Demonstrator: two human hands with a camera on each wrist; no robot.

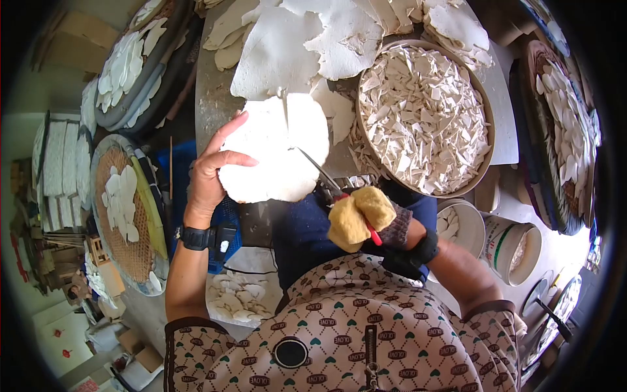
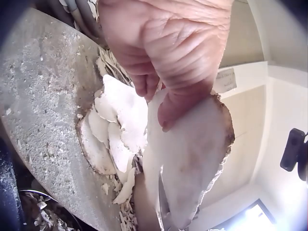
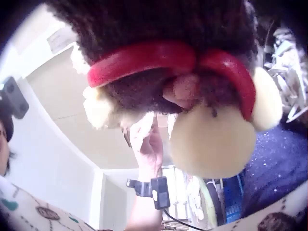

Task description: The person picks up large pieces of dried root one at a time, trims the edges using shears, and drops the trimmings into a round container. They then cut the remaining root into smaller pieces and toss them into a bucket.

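In the head view my left hand (image 1: 212,166) grips a thin, flat white slab (image 1: 274,150) by its left edge, fingers above and thumb lower across its face. The left wrist view shows the slab's brownish, ragged rim, and the thumb of my left hand (image 2: 168,53) pressing it. A narrow slit runs down from the slab's upper edge. My right hand (image 1: 395,225), in a dark knit glove with yellow foam padding (image 1: 353,219), holds red-handled scissors (image 1: 322,172). Their blades meet the slab near the slit's lower end. The red handle loops (image 3: 144,60) show around gloved fingers in the right wrist view.
A round tray (image 1: 492,130) full of white chips stands to the right on the table (image 1: 504,144). Larger white slabs (image 1: 281,52) lie stacked ahead. Two buckets (image 1: 513,251) stand lower right, a blue basket (image 1: 225,215) lower left. Loaded woven trays (image 1: 116,163) flank both sides.
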